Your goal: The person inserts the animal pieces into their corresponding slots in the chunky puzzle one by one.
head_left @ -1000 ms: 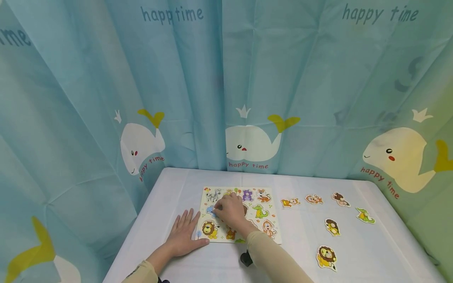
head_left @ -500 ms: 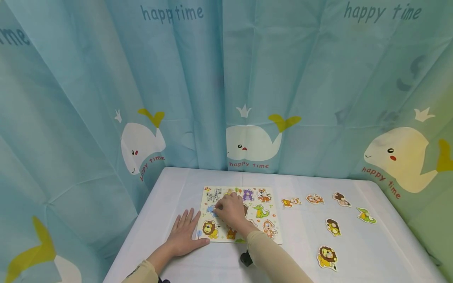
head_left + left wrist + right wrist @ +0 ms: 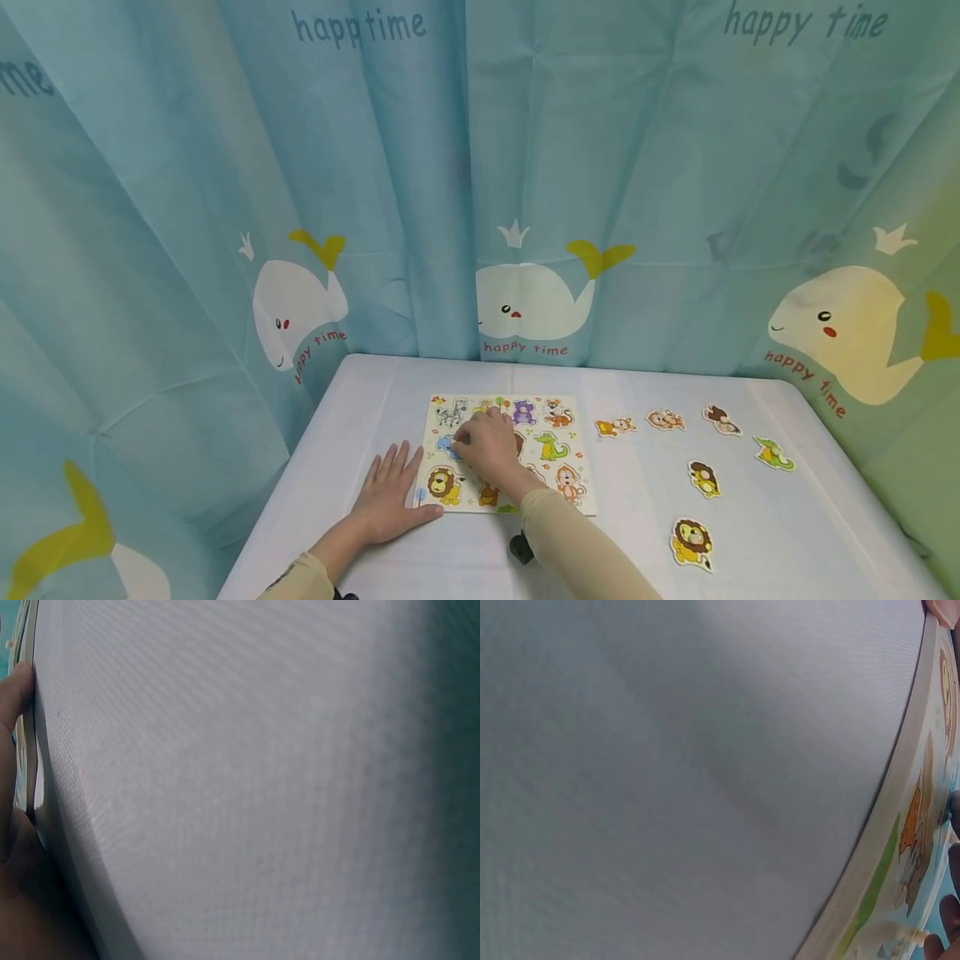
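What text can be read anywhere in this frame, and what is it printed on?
"happ time" (a fold hides a letter): curtain, top left, grey.
"happy time": curtain top right, grey.
"happy time": red, under the middle whale.
"happy time": red, under the right whale.
"happy time", partly folded: under the left whale.
Puzzle board: no words readable.

The table (image 3: 360, 400) is covered in white cloth. A puzzle board (image 3: 581, 492) is laid near its middle; six loose animal pieces (image 3: 705, 479) are scattered at 3 o'clock.

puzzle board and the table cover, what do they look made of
Puzzle board: probably wood or thick card, printed matt; the right wrist view shows a pale, thick edge. Table cover: likely thin non-woven fabric, white and matt, with a fine dotted weave in the wrist views.
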The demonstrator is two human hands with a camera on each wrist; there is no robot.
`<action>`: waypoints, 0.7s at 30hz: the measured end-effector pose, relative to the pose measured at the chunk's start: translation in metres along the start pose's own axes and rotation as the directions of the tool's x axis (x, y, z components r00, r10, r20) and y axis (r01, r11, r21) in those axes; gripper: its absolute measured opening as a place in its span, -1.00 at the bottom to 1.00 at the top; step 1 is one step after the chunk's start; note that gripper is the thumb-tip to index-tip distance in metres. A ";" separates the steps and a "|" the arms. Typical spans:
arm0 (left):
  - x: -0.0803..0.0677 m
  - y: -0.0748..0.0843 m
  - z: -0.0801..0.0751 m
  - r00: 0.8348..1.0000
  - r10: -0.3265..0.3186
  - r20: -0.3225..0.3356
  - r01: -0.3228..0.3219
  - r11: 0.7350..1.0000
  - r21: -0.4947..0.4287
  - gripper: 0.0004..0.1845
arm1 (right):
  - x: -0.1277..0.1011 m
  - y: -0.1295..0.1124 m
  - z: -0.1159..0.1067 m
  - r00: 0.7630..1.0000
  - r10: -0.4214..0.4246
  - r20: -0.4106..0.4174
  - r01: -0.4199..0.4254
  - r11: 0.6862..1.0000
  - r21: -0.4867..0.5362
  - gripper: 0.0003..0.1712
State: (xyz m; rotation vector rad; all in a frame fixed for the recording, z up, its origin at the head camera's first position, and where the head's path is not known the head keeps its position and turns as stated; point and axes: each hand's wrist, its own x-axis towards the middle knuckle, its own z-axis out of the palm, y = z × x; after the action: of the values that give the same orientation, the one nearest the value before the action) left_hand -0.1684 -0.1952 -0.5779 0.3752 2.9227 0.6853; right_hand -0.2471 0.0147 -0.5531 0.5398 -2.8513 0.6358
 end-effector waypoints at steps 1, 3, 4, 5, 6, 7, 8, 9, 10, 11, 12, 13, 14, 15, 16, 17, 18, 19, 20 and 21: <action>0.000 0.001 -0.001 1.000 0.006 0.002 -0.006 1.000 -0.008 0.17 | 0.000 0.000 -0.001 1.000 -0.002 0.001 0.002 1.000 -0.002 -0.86; -0.001 0.002 -0.003 1.000 0.009 0.013 -0.009 1.000 -0.016 0.17 | -0.001 0.000 -0.002 1.000 -0.006 0.006 0.006 1.000 -0.003 -0.86; -0.001 0.002 -0.004 1.000 0.017 0.012 -0.017 0.999 -0.027 0.17 | -0.002 0.000 -0.002 1.000 -0.007 0.010 0.007 1.000 0.000 -0.86; -0.002 0.003 -0.005 1.000 0.018 0.014 -0.018 0.999 -0.030 0.17 | -0.002 0.001 -0.003 1.000 -0.006 0.015 0.006 1.000 0.011 -0.86; -0.002 0.003 -0.006 1.000 0.023 0.014 -0.022 0.999 -0.039 0.17 | -0.002 0.002 -0.003 1.000 -0.006 0.017 0.005 1.000 0.022 -0.86; -0.002 0.003 -0.006 1.000 0.018 0.017 -0.018 0.999 -0.031 0.17 | -0.003 0.003 -0.004 1.000 -0.003 0.016 0.002 0.999 0.034 -0.85; -0.002 0.004 -0.007 1.000 0.018 0.015 -0.018 0.999 -0.029 0.17 | -0.003 0.005 -0.004 1.000 0.002 0.016 -0.003 0.999 0.043 -0.84; -0.002 0.004 -0.007 1.000 0.022 0.010 -0.021 0.999 -0.032 0.16 | -0.003 0.008 -0.006 1.000 0.002 0.007 -0.003 0.998 0.055 -0.83; -0.003 0.004 -0.007 1.000 0.024 0.007 -0.023 0.999 -0.030 0.16 | -0.003 0.010 -0.008 1.000 0.004 -0.003 -0.004 0.998 0.066 -0.81; -0.003 0.005 -0.007 1.000 0.025 0.004 -0.025 0.999 -0.027 0.16 | -0.003 0.013 -0.011 1.000 0.003 -0.017 -0.001 0.997 0.077 -0.81; -0.003 0.005 -0.007 1.000 0.029 -0.002 -0.029 0.999 -0.032 0.16 | -0.004 0.016 -0.014 0.999 0.002 -0.033 0.001 0.997 0.079 -0.80; -0.003 0.005 -0.007 1.000 0.030 -0.003 -0.030 0.999 -0.032 0.16 | -0.004 0.020 -0.018 0.999 -0.004 -0.049 0.008 0.996 0.085 -0.81; -0.003 0.005 -0.007 0.999 0.034 -0.003 -0.034 0.999 -0.032 0.16 | -0.004 0.023 -0.024 0.998 -0.001 -0.059 0.007 0.995 0.095 -0.81; -0.004 0.006 -0.007 0.999 0.033 -0.002 -0.033 0.999 -0.030 0.16 | -0.005 0.027 -0.029 0.997 0.001 -0.071 0.007 0.994 0.109 -0.82; -0.004 0.006 -0.007 0.999 0.032 0.003 -0.032 0.999 -0.029 0.16 | -0.006 0.031 -0.035 0.997 0.010 -0.078 0.000 0.992 0.123 -0.82; -0.004 0.006 -0.007 1.000 0.029 0.005 -0.029 0.999 -0.032 0.15 | -0.006 0.035 -0.042 0.996 0.017 -0.086 -0.004 0.989 0.146 -0.82; -0.003 0.007 -0.008 1.000 0.021 0.013 -0.021 0.999 -0.029 0.16 | -0.007 0.039 -0.048 0.995 0.028 -0.095 -0.012 0.986 0.167 -0.83; -0.004 0.007 -0.008 1.000 0.014 0.020 -0.014 1.000 -0.026 0.16 | -0.007 0.043 -0.055 0.994 0.038 -0.100 -0.019 0.982 0.187 -0.83; -0.003 0.008 -0.009 1.000 0.005 0.028 -0.004 1.000 -0.021 0.16 | -0.008 0.048 -0.061 0.993 0.056 -0.106 -0.033 0.978 0.205 -0.84; -0.003 0.008 -0.009 1.000 -0.001 0.030 0.002 1.000 -0.026 0.16 | -0.009 0.053 -0.066 0.991 0.066 -0.115 -0.040 0.976 0.216 -0.84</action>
State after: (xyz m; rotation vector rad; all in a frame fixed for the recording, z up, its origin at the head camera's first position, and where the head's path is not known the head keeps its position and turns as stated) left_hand -0.1655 -0.1930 -0.5659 0.3767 2.8830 0.7108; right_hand -0.2535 0.0906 -0.5163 0.4401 -2.7082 0.9580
